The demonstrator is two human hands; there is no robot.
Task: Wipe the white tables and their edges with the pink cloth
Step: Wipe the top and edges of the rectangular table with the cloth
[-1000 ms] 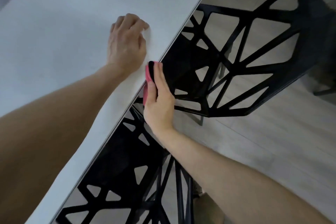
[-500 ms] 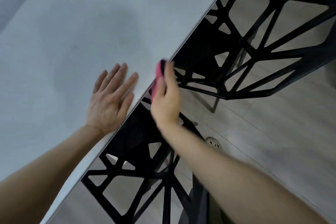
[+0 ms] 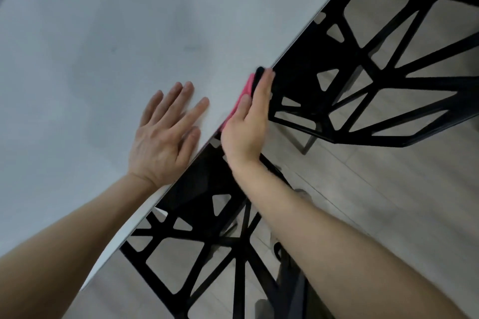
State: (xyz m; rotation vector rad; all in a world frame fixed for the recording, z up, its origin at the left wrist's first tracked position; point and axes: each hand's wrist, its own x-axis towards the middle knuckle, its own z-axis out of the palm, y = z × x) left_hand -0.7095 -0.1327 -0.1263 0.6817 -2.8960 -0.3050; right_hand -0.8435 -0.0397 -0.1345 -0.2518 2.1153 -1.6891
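Head view: flat-fingered right grip presses pink cloth on tabletop edge; slide evenly toward 1 o'clock, left grip splayed, bracing.

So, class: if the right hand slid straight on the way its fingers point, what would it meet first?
Likely nothing: the right hand presses the pink cloth to the white table edge, fingers pointing along it, and that edge looks bare. The black chair sits close beside, probably lower; depth is unclear.
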